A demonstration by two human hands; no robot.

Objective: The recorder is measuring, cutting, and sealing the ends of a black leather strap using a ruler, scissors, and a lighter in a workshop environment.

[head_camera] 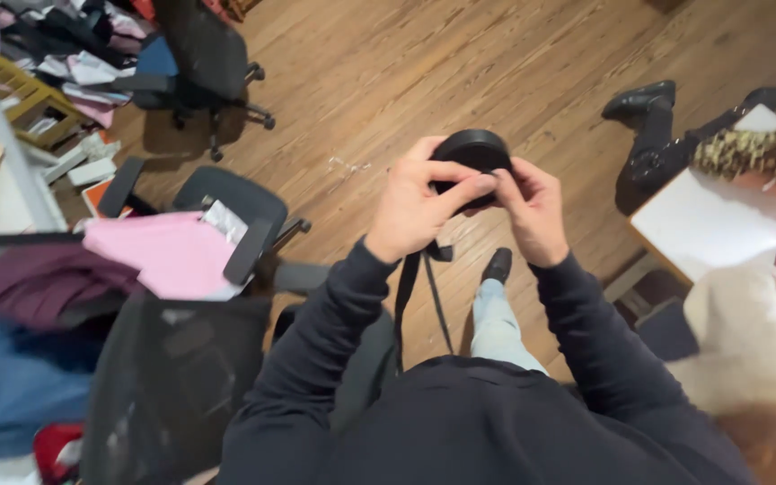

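Holding a black roll (471, 153) of strap, we grip it with our left hand (418, 208) and right hand (532, 208), fingers pinching; one strap end (403, 305) hangs loose, most stays wound.

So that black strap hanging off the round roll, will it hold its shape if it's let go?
Probably not. The black strap hangs limp below the left hand, so it looks floppy. The round roll, pinched with the right hand, seems stiffer and could roll if dropped.

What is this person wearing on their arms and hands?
Both arms are covered by long dark navy or black sleeves with ribbed cuffs ending at the wrists. The left hand and right hand are bare: no gloves, and no rings or watch that I can make out.
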